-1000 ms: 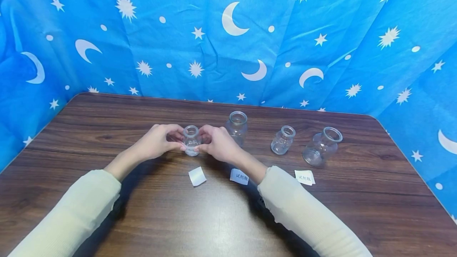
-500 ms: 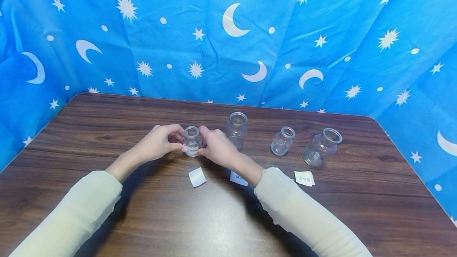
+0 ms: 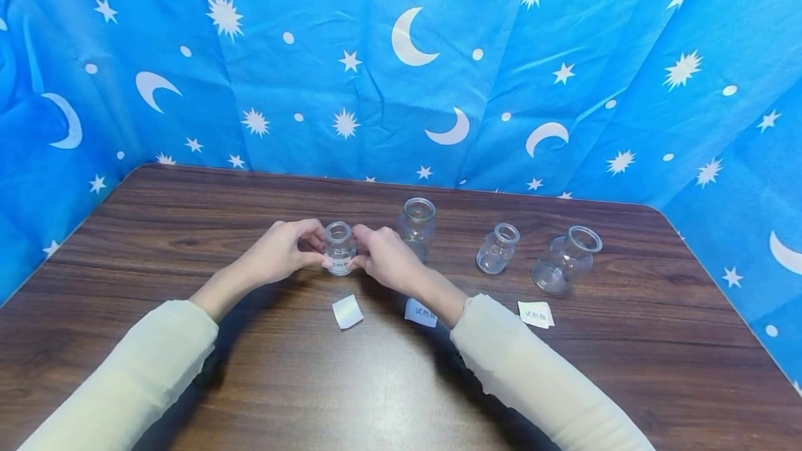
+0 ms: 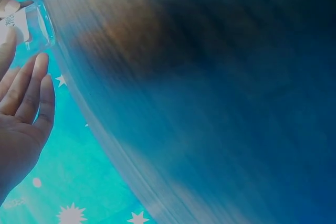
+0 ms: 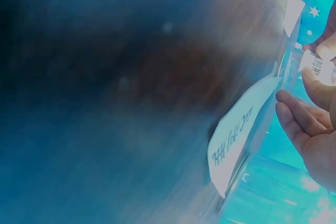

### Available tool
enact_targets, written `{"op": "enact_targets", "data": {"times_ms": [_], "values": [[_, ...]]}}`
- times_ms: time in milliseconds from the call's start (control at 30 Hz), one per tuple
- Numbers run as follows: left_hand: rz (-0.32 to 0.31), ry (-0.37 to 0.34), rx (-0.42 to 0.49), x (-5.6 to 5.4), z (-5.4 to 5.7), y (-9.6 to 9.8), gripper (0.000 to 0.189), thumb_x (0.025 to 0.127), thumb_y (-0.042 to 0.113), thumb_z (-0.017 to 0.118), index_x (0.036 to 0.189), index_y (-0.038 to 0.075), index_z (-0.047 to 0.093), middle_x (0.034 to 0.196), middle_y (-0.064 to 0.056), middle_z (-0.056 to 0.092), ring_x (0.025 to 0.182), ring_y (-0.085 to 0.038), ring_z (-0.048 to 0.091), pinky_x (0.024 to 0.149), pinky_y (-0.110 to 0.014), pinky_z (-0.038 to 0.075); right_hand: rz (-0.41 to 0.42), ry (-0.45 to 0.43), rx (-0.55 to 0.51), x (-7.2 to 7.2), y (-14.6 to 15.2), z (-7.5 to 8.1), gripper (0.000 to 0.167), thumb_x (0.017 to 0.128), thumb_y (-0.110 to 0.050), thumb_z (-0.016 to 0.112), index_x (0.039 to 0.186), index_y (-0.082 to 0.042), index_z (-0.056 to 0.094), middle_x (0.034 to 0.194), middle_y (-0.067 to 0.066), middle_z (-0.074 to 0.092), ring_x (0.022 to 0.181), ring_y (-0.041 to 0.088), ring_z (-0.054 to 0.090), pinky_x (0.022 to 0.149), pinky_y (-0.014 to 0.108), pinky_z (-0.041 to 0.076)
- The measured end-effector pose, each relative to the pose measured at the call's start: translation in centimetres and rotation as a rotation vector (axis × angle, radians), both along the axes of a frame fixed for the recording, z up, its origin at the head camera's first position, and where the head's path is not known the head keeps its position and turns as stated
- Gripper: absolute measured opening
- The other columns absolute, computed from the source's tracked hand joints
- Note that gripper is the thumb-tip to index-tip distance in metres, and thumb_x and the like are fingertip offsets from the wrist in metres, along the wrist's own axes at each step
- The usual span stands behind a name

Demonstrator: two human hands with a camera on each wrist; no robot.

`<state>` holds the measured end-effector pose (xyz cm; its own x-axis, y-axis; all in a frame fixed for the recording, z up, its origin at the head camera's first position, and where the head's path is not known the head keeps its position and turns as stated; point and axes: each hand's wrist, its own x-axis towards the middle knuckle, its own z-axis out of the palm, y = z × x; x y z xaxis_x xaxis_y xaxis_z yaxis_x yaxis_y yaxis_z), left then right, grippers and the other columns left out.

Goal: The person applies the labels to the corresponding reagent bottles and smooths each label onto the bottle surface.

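A small clear glass jar (image 3: 339, 249) stands upright on the table, with a white label (image 3: 340, 265) bearing printed characters low on its front. My left hand (image 3: 280, 250) holds the jar from the left, thumb at the label's left end. From the other side my right hand (image 3: 388, 256) grips it, thumb at the label's right end. In the left wrist view, the left fingers (image 4: 31, 90) extend beside the jar (image 4: 41, 32). The right wrist view has the right thumb (image 5: 316, 88) against the label (image 5: 311, 64).
A taller glass jar (image 3: 418, 225) is partly hidden behind the right hand. Farther right are another small jar (image 3: 497, 249) and a wide jar (image 3: 566, 259). A blank white paper (image 3: 347, 312), a printed label (image 3: 421, 312) and overlapping labels (image 3: 535, 314) lie in front. Blue curtain (image 3: 401, 89) backs the table.
The right thumb has slid from the label's front toward its right end, uncovering more print. The left hand keeps its hold, and the jar stays nearly in place.
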<state>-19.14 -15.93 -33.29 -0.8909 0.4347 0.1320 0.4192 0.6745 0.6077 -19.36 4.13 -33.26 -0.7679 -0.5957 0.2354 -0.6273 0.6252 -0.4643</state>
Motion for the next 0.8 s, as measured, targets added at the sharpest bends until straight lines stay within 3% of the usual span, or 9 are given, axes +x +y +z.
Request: {"op": "enact_targets", "data": {"times_ms": [267, 567, 800], "values": [[-0.015, 0.0, 0.001, -0.12, -0.2, 0.03, 0.027, 0.075, 0.022, 0.074, 0.094, 0.01, 0.058, 0.084, 0.002, 0.065, 0.081, -0.014, 0.06, 0.072, -0.036, 0.047, -0.028, -0.045, 0.029, 0.04, -0.03, 0.18, 0.036, 0.075, -0.014, 0.075, 0.105, -0.002, 0.057, 0.09, 0.01, 0.067, 0.074, 0.016, 0.064, 0.063, 0.023, 0.049], [-0.055, 0.01, 0.03, -0.82, -0.4, -0.07, 0.028, 0.07, 0.013, 0.078, 0.091, 0.011, 0.059, 0.079, 0.005, 0.064, 0.076, -0.011, 0.059, 0.07, -0.035, 0.047, -0.029, -0.062, 0.018, -0.09, 0.03, 0.05, 0.038, 0.074, -0.015, 0.075, 0.106, -0.003, 0.058, 0.093, 0.01, 0.067, 0.077, 0.017, 0.064, 0.065, 0.024, 0.049], [-0.062, 0.026, -0.013, -0.97, -0.38, 0.03, 0.031, 0.071, 0.013, 0.077, 0.095, 0.01, 0.059, 0.08, 0.004, 0.064, 0.077, -0.012, 0.06, 0.071, -0.036, 0.048, -0.046, -0.094, 0.013, -0.16, 0.04, 0.11, 0.039, 0.073, -0.015, 0.076, 0.106, -0.004, 0.058, 0.092, 0.009, 0.067, 0.077, 0.016, 0.064, 0.065, 0.024, 0.049]]}}
